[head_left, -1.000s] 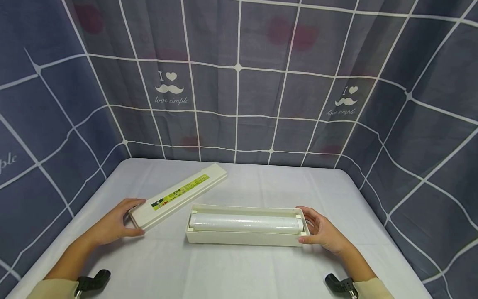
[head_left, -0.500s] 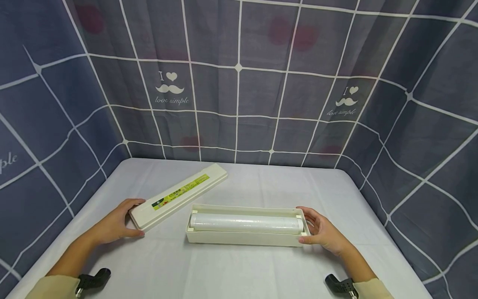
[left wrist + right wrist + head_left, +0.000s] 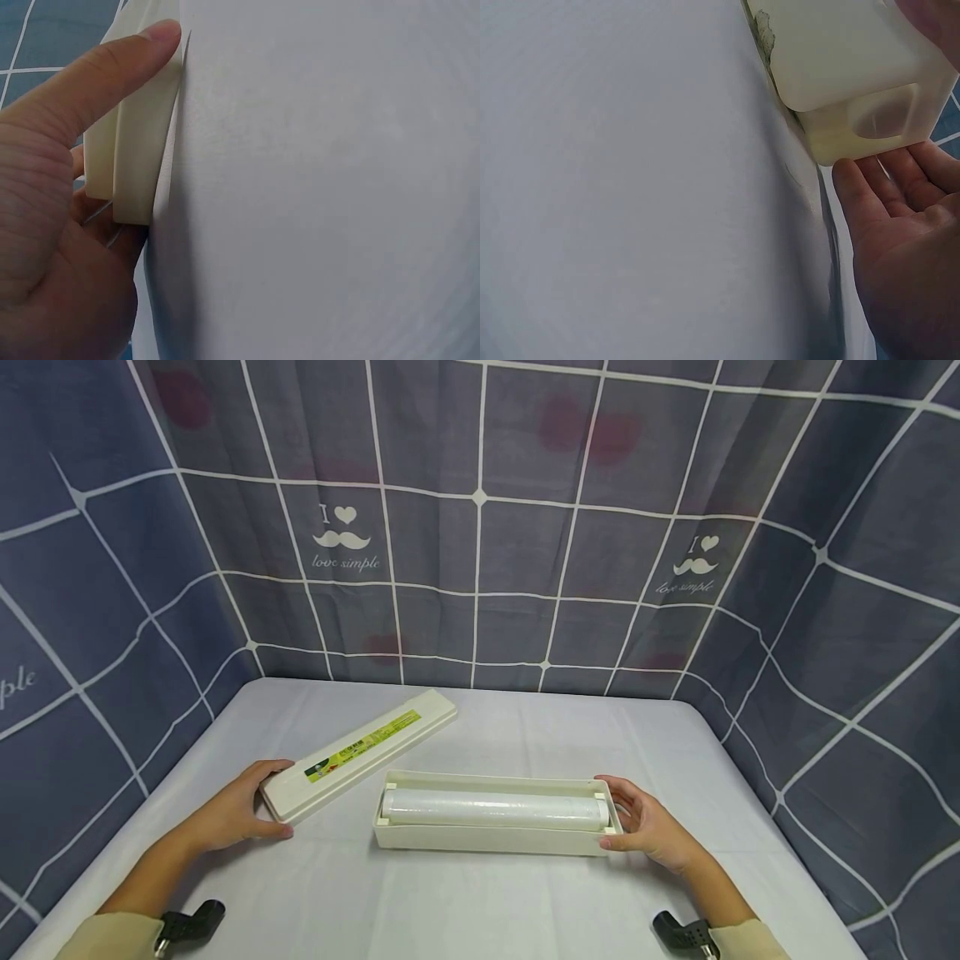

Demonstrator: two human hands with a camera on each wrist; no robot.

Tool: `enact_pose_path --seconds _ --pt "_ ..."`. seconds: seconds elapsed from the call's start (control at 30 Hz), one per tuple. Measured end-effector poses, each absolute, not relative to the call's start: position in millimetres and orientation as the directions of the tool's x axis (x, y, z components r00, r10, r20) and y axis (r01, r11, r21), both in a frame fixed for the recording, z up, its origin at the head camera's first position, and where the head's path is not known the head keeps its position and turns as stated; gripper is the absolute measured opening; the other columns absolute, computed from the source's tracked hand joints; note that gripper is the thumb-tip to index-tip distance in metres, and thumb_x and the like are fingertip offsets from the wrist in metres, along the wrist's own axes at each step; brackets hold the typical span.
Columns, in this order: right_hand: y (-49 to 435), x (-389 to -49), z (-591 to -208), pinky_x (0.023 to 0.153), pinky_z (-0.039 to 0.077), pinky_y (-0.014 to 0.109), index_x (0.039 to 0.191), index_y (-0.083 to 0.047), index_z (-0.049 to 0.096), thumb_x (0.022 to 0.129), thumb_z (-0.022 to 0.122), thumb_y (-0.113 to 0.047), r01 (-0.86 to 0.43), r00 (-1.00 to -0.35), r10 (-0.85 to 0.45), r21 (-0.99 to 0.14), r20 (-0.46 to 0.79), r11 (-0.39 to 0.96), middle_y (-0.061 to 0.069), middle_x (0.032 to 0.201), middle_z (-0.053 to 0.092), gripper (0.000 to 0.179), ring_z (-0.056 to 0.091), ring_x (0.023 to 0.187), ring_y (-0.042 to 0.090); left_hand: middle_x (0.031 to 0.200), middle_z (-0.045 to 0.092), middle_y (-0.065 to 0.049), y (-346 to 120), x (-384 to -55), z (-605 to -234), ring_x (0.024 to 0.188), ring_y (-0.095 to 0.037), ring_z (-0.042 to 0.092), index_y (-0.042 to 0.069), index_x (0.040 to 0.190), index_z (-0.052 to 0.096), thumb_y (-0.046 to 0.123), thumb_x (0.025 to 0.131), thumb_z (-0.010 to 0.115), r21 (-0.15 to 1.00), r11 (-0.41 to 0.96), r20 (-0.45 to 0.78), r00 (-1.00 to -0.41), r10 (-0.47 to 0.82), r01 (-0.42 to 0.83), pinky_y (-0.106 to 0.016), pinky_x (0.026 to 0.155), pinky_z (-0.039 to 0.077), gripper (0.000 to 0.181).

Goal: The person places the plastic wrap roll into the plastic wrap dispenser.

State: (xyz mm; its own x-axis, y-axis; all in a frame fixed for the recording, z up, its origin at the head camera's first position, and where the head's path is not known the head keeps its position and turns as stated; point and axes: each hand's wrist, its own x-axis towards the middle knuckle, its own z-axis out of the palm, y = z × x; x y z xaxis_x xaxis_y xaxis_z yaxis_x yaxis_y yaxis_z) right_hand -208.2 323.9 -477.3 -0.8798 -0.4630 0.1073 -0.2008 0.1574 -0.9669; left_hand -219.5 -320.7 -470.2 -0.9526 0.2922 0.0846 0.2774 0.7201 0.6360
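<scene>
A long cream box (image 3: 487,840) sits on the table in the head view, its top off. Inside it lies a roll of clear plastic film (image 3: 495,808). My right hand (image 3: 654,832) grips the box's right end, thumb on the front side and fingers at the back. The right wrist view shows those fingers at the end wall (image 3: 832,139). To the left, the cream lid (image 3: 300,793) lies slanted, label up. My left hand (image 3: 238,810) holds its near end between thumb and fingers; the left wrist view shows the thumb (image 3: 112,75) across the lid's side.
A yellow-green label (image 3: 363,745) runs along the lid. White cloth covers the table (image 3: 465,910). Dark grid-patterned curtains (image 3: 517,552) rise behind it and on both sides. Black wrist mounts (image 3: 191,921) sit at both sleeves.
</scene>
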Motion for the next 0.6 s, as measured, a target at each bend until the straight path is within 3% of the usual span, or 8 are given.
enact_pose_path --seconds 0.13,0.33,0.53,0.6 --pt "323.8 -208.4 -477.1 0.100 0.052 0.017 0.154 0.009 0.028 0.077 0.084 0.003 -0.204 -0.879 -0.465 -0.966 0.109 0.160 0.031 0.147 0.042 0.095 0.058 0.121 0.004 0.144 0.047 -0.027 -319.2 -219.5 -470.4 0.132 -0.044 0.046 0.001 0.148 0.040 0.039 0.064 0.097 0.614 0.742 0.079 -0.956 0.283 0.271 -0.022 0.097 0.037 0.109" --pt "324.6 -208.4 -477.0 0.101 0.052 0.017 0.154 0.009 0.028 0.077 0.084 0.004 -0.209 -0.877 -0.467 -0.965 0.113 0.158 0.031 0.147 0.042 0.095 0.058 0.122 0.004 0.144 0.049 -0.027 -315.3 -219.3 -469.0 0.131 -0.044 0.048 -0.001 0.149 0.038 0.036 0.063 0.098 0.614 0.747 0.070 -0.960 0.272 0.256 -0.024 0.095 0.038 0.111" --pt "325.0 -208.7 -477.9 0.101 0.053 0.018 0.154 0.009 0.028 0.077 0.084 0.003 -0.210 -0.874 -0.472 -0.965 0.115 0.155 0.026 0.147 0.045 0.095 0.057 0.123 0.004 0.145 0.049 -0.029 -313.0 -218.3 -468.7 0.130 -0.045 0.049 -0.004 0.149 0.037 0.034 0.065 0.098 0.621 0.747 0.057 -0.964 0.259 0.238 -0.048 0.099 0.043 0.110" --pt "324.9 -208.7 -478.1 0.101 0.053 0.018 0.153 0.008 0.029 0.077 0.084 0.003 -0.211 -0.874 -0.472 -0.965 0.115 0.155 0.024 0.147 0.045 0.094 0.057 0.123 0.004 0.145 0.049 -0.028 -313.3 -218.1 -469.1 0.129 -0.043 0.049 -0.004 0.149 0.038 0.035 0.065 0.097 0.617 0.752 0.060 -0.966 0.251 0.234 -0.047 0.099 0.044 0.109"
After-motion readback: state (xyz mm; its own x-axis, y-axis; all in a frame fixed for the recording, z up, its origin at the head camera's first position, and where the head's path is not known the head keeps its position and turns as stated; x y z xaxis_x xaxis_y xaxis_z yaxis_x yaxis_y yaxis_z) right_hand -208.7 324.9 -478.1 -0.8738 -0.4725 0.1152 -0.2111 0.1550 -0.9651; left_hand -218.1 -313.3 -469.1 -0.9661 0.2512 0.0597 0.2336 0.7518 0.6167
